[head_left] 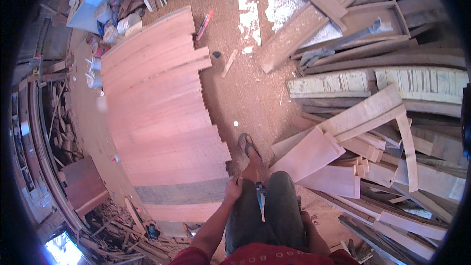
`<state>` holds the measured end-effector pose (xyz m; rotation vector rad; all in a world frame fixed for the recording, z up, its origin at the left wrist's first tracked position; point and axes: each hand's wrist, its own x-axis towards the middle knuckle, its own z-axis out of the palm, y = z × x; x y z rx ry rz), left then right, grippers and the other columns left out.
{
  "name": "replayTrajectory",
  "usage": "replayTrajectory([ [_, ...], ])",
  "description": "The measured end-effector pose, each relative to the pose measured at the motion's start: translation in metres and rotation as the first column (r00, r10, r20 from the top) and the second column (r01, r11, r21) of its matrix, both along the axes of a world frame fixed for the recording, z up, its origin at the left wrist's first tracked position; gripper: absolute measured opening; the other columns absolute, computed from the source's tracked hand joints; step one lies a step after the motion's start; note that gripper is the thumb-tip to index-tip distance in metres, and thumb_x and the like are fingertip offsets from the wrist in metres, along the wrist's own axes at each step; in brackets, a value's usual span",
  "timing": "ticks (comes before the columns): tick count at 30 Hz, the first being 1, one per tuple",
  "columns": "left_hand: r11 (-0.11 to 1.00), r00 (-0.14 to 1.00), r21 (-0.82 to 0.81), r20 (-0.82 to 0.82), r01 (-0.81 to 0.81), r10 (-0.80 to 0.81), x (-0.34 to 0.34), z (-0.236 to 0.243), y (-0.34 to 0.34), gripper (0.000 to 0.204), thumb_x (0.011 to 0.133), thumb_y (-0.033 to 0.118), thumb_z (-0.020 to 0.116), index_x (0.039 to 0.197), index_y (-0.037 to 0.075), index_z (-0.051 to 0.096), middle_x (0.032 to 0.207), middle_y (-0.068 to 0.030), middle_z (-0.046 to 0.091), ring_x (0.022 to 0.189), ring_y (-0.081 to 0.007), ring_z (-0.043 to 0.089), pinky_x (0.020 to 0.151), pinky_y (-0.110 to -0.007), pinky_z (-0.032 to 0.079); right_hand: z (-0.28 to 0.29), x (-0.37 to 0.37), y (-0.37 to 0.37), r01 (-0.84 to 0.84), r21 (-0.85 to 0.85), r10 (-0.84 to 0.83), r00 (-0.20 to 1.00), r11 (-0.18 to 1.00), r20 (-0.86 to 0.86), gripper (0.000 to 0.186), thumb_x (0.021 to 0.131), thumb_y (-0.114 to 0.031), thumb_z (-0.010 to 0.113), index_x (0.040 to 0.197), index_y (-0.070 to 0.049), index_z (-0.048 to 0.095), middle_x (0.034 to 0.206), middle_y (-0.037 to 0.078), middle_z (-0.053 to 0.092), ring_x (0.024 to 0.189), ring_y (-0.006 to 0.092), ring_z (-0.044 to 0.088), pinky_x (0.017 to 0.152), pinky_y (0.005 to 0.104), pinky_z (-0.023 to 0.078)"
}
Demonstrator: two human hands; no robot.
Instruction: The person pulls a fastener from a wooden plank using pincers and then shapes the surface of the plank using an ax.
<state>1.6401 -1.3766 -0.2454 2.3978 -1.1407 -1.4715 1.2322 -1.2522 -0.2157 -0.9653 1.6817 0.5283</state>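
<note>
My left hand (233, 188) is curled beside my left knee, at the right edge of a large panel of joined reddish boards (162, 118). Its fingers are closed; whatever they hold, if anything, is too small to make out. The panel's right edge is stepped, with board ends of uneven length, and a grey-brown board (181, 192) crosses its near part. My right hand (306, 219) hangs low beside my right leg, its fingers mostly hidden by the leg. Between my knees shows part of a blue and dark tool (261, 196), largely covered by my legs.
Stacked planks and cut boards (353, 167) crowd the right side. A red stick-like object (204, 25) and a wood offcut (229, 63) lie beyond the panel's right edge. White buckets (128, 22) stand far left; scrap wood (113, 230) lies near left. My sandalled foot (248, 146) is beside the panel.
</note>
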Motion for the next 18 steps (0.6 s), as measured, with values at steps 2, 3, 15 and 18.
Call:
replayTrajectory([
  [2, 1.0, 1.0, 0.0, -0.012, -0.005, 0.005, 0.026, 0.003, -0.023, 0.033, 0.096, 0.028, 0.05, 0.109, 0.001, 0.066, 0.102, -0.0282, 0.066, 0.096, -0.0465, 0.064, 0.086, -0.053, 0.051, 0.01, 0.036, -0.043, 0.039, -0.033, -0.039, 0.999, 0.999, -0.004, 0.052, 0.086, -0.05, 0.056, 0.091, -0.001, 0.07, 0.087, 0.026, 0.069, 0.091, 0.0425, 0.069, 0.075, 0.0525, 0.051],
  [3, 1.0, 1.0, -0.012, -0.028, -0.007, 0.006, 0.036, 0.005, -0.038, 0.032, 0.096, 0.025, 0.05, 0.111, 0.001, 0.064, 0.104, -0.0283, 0.066, 0.098, -0.0462, 0.064, 0.087, -0.052, 0.051, 0.013, 0.05, -0.063, 0.051, -0.043, -0.052, 0.999, 0.998, -0.012, 0.052, 0.086, -0.05, 0.056, 0.091, -0.001, 0.07, 0.086, 0.026, 0.069, 0.091, 0.0426, 0.069, 0.075, 0.0525, 0.051],
  [15, 0.968, 0.978, -0.25, -0.193, 0.033, -0.084, 0.096, 0.006, -0.314, 0.022, 0.091, 0.007, 0.053, 0.111, 0.002, 0.061, 0.108, -0.0265, 0.065, 0.103, -0.0438, 0.063, 0.087, -0.048, 0.051, -0.036, 0.159, -0.287, 0.197, -0.098, -0.202, 0.978, 0.976, -0.048, 0.051, 0.085, -0.049, 0.057, 0.089, -0.001, 0.07, 0.085, 0.026, 0.069, 0.09, 0.0428, 0.069, 0.074, 0.0527, 0.051],
  [18, 0.948, 0.993, -0.319, -0.101, 0.019, -0.054, 0.114, -0.009, -0.38, 0.019, 0.09, 0.007, 0.056, 0.107, 0.002, 0.064, 0.101, -0.0256, 0.065, 0.097, -0.0427, 0.065, 0.083, -0.048, 0.052, -0.045, 0.174, -0.354, 0.193, -0.076, -0.197, 0.979, 0.978, -0.049, 0.051, 0.085, -0.049, 0.057, 0.089, 0.0, 0.07, 0.085, 0.026, 0.069, 0.09, 0.0429, 0.069, 0.074, 0.0528, 0.051],
])
